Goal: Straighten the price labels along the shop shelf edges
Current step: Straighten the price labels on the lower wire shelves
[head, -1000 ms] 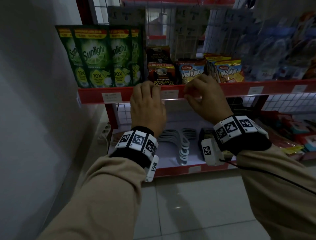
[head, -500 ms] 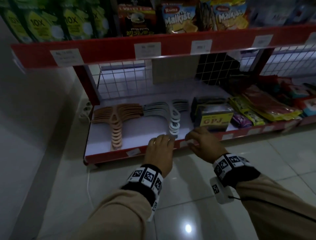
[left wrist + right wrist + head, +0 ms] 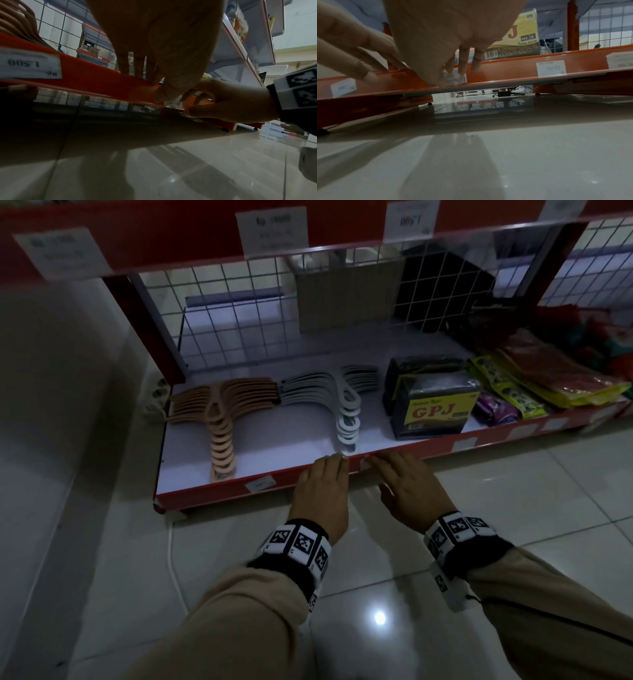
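Both hands are down at the red front edge point(image 3: 212, 494) of the bottom shelf. A small white price label point(image 3: 455, 79) sits on that edge, half covered. My right hand point(image 3: 387, 470) lays its straight fingertips point(image 3: 462, 70) on this label. Just left of it, my left hand point(image 3: 327, 472) touches the bare red strip with straight fingers point(image 3: 137, 70), its thumb lower on the edge. Neither hand holds anything. More labels sit along the same edge: one to the left point(image 3: 261, 483), one to the right point(image 3: 464, 444). The upper shelf edge carries larger labels point(image 3: 272, 229).
On the bottom shelf lie tan hangers point(image 3: 219, 419), white hangers point(image 3: 346, 412), a black GPJ pack point(image 3: 431, 409) and coloured sachets point(image 3: 534, 385). A wire grid point(image 3: 239, 313) backs the shelf. A wall and a power strip point(image 3: 156, 395) stand left. Glossy floor tiles point(image 3: 513, 491) lie below.
The hands dropped from the upper shelf's label strip to the bottom shelf edge. Since half a second ago, they have settled around one label there, and my view has moved closer.
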Tool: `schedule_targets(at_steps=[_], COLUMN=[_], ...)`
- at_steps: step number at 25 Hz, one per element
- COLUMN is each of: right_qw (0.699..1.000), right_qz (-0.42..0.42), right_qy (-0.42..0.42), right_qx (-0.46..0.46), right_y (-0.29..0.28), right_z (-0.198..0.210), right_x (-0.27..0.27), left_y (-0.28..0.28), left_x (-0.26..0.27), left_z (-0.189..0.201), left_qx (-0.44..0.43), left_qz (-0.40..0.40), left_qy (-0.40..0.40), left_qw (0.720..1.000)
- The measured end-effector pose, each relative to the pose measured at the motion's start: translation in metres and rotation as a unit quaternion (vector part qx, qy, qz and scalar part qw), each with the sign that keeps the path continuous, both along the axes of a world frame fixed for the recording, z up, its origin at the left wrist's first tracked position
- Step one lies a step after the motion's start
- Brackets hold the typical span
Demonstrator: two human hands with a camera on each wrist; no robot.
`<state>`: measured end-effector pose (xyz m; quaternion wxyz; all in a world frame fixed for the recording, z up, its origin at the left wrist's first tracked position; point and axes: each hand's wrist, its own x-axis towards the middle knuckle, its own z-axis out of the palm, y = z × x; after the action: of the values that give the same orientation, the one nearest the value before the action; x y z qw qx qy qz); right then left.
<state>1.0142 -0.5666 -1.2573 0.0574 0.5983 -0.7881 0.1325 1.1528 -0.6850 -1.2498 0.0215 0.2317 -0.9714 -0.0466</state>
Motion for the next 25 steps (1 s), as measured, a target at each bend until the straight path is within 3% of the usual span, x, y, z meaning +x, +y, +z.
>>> schedule_targets(at_steps=[8, 10, 16, 25], right_qw=[0.998, 0.998, 0.999, 1.000], right_qz=[-0.059, -0.048, -0.015, -0.023], right_qy=[-0.016, 0.004, -0.014, 0.001], right_qx=[0.023, 0.050, -0.028, -0.014], right_y=[-0.020, -0.021, -0.013, -0.014], right_z=[0.009, 0.009, 0.002, 0.003], right_x=[-0.005, -0.006, -0.005, -0.007], left_y=[0.012, 0.010, 0.004, 0.002], left_x=[0.000, -0.001, -0.008, -0.012], left_z=[-0.011, -0.011, -0.007, -0.006], left_qx=[-0.017, -0.030, -0.042, -0.035], left_qz=[0.022, 0.017, 0.017, 0.018], left_qy=[0.024, 0.019, 0.027, 0.011], left_qw=[0.999, 0.999, 0.999, 0.999])
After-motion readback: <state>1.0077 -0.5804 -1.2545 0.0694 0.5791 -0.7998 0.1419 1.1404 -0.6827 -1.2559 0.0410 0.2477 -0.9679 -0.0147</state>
